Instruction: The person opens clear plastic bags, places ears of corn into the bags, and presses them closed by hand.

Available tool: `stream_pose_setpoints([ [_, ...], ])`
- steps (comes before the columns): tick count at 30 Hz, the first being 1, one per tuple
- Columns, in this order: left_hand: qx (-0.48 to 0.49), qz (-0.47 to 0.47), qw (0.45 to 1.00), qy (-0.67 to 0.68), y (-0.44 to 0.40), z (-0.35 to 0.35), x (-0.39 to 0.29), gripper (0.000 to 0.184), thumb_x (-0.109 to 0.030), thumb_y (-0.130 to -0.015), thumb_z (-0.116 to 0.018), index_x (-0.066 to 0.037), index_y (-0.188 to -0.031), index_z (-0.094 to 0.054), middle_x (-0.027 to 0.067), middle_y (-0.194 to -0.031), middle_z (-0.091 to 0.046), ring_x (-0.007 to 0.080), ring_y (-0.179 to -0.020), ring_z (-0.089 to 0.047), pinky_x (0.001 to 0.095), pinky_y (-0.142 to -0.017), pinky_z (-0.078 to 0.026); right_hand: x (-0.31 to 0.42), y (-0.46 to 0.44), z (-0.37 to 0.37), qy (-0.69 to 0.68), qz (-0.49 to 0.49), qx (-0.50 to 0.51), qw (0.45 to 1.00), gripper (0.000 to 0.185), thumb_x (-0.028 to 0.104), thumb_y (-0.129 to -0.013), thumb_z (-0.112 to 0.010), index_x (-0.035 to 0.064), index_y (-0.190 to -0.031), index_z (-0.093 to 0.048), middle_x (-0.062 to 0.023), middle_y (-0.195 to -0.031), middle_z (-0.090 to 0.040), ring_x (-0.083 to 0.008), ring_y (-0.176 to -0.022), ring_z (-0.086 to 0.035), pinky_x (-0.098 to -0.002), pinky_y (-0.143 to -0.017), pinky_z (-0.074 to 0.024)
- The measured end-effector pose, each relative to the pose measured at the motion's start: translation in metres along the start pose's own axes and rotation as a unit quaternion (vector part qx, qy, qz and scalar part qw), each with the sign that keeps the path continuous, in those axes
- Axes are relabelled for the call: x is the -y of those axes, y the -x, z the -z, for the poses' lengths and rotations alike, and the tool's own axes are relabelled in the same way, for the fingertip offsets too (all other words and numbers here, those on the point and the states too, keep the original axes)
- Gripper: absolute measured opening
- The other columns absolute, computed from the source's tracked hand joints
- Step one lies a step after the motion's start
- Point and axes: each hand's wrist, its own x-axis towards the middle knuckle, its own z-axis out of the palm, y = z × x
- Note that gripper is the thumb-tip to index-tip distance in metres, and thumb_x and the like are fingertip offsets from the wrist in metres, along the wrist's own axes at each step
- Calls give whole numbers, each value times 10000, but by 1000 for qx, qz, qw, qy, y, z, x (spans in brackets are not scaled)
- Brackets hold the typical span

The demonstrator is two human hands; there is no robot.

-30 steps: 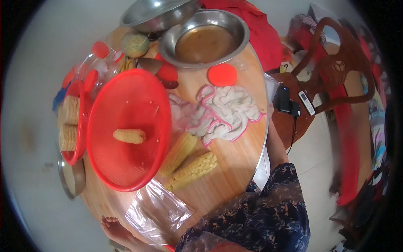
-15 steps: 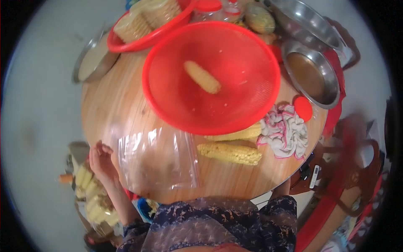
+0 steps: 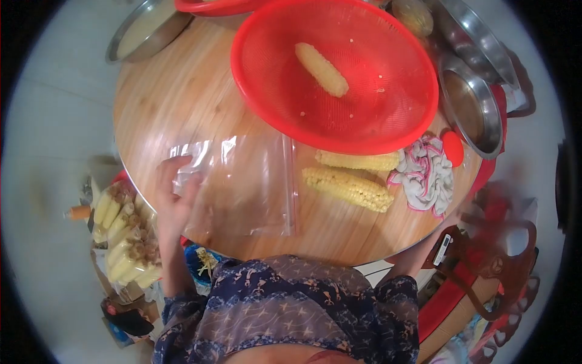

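My left hand [image 3: 176, 195] is at the left edge of a clear plastic zip bag [image 3: 242, 194] lying flat on the round wooden table. Its thumb and fingers are apart, over or touching the bag's corner. My right forearm [image 3: 418, 258] hangs by the table's near right edge, and that hand cannot be made out. Right of the bag lie two yellow corn cobs, the nearer cob [image 3: 348, 189] in full sight and the farther cob [image 3: 357, 160] partly under a red colander [image 3: 388, 130]. Inside the colander rests one more corn cob [image 3: 321, 70].
A white cloth with pink edging [image 3: 424, 179] lies beside a red lid [image 3: 452, 149]. Metal bowls [image 3: 470, 109] stand at the right, another metal bowl [image 3: 151, 33] at the far left. Below the table's left side are bagged corn cobs [image 3: 127, 242].
My left hand has moved right onto the bag's left edge, its fingers spreading. My right forearm has swung outward to the right. The view has tilted down, so the colander appears higher.
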Motion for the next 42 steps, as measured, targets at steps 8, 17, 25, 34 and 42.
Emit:
stream_pose_setpoints([
  [8,-33,201,951,-232,36,8,57,534,-353,-878,-741,-22,-1278,-615,219,-1255,-578,408,-1180,-516,511,-995,-413,317,-47,6,-324,11,-159,932,173,145,-944,-575,11,-1041,-626,-95,-837,-635,-192,-725,-605,-351,-627,-521],
  [17,-56,100,988,-103,26,-14,89,131,-122,-886,-697,-16,-950,-651,159,-922,-664,310,-874,-631,408,-778,-487,469,102,19,-234,403,306,830,240,188,-892,-582,27,-1064,-628,-141,-1038,-648,-293,-858,-641,-404,-700,-546],
  [25,-185,-21,976,-116,-48,4,118,117,-96,-909,-651,-28,-1004,-657,125,-949,-653,314,-895,-626,417,-772,-484,500,207,-21,-71,465,628,619,258,297,-979,-603,52,-1042,-650,-138,-963,-620,-320,-847,-651,-453,-617,-524],
  [34,-192,-106,965,-146,-105,-19,18,278,-194,-871,-729,-53,-1097,-648,139,-986,-678,350,-976,-638,452,-825,-506,511,283,-75,-123,551,546,619,319,229,-913,-605,-26,-1102,-636,-188,-1030,-605,-330,-822,-646,-459,-618,-524],
  [42,91,-23,994,-51,-19,-21,-7,307,-284,-828,-765,-45,-995,-667,132,-871,-669,340,-851,-653,451,-732,-511,524,268,-104,-141,474,646,581,289,169,-866,-568,-2,-1093,-622,-155,-1123,-653,-337,-939,-685,-435,-714,-581],
])
